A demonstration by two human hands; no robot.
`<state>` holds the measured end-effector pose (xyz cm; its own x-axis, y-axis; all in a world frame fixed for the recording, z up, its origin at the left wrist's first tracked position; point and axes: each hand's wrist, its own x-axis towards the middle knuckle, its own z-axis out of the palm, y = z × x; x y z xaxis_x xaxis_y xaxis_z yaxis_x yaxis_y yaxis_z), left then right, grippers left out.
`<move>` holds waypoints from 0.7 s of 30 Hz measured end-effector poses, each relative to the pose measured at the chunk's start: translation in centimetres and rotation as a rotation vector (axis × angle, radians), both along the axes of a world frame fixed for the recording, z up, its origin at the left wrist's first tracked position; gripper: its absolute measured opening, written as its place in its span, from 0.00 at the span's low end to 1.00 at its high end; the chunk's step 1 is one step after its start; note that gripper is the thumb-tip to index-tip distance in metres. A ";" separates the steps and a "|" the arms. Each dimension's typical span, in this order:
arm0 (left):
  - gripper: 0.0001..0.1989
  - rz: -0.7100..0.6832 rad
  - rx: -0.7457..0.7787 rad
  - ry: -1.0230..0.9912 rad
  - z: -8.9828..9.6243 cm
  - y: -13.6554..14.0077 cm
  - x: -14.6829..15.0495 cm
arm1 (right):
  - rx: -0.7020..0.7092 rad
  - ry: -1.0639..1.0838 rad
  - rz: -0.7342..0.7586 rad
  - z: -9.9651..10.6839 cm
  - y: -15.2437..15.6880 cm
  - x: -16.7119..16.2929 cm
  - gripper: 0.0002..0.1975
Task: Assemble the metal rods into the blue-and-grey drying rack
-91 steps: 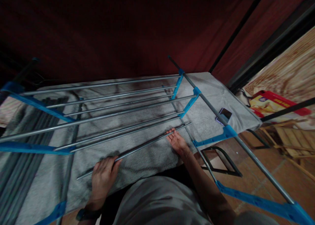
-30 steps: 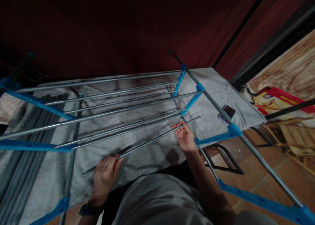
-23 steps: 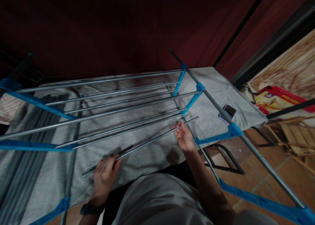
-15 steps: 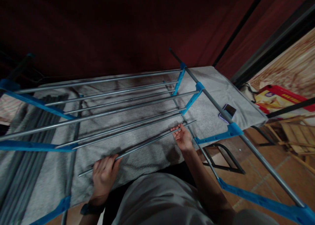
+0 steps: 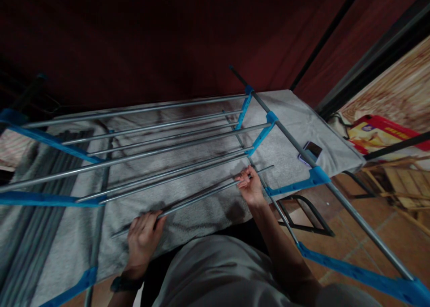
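A thin grey metal rod (image 5: 201, 196) lies slantwise across both my hands, low over the grey blanket. My left hand (image 5: 144, 236) is closed around it near its left end, with a dark band on the wrist. Farther right, my right hand (image 5: 251, 188) pinches the same rod with curled fingers, and the tip pokes out beyond them. Just past the hands stands a rack frame of metal tubes (image 5: 168, 149) joined by blue plastic brackets (image 5: 260, 139). The rod's right tip is close to the frame's right side; whether they touch, I cannot tell.
Several loose grey tubes (image 5: 43, 222) lie on the blanket (image 5: 282, 107) at left. A phone (image 5: 311, 153) rests on the right. Beyond the table edge are a red and yellow package (image 5: 383, 134), a wooden slatted piece (image 5: 406, 181) and a dark metal frame (image 5: 311, 215).
The rod has shifted slightly to the right, so its right tip reaches farther out. My right hand has moved a little right and its fingers have curled in more.
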<state>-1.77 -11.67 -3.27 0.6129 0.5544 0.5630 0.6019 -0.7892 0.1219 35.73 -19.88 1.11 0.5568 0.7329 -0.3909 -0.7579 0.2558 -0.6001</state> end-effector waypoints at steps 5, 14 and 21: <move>0.04 -0.014 -0.013 -0.014 0.1 0.0 0.1 | 0.036 0.093 -0.035 0.9 0.3 -0.1 0.24; 0.05 0.004 0.004 0.020 -0.1 -0.3 0.0 | 0.088 0.073 -0.004 1.3 0.5 0.2 0.26; 0.08 -0.010 0.078 0.039 0.2 -0.3 0.2 | 0.054 0.085 -0.021 1.5 0.5 0.2 0.23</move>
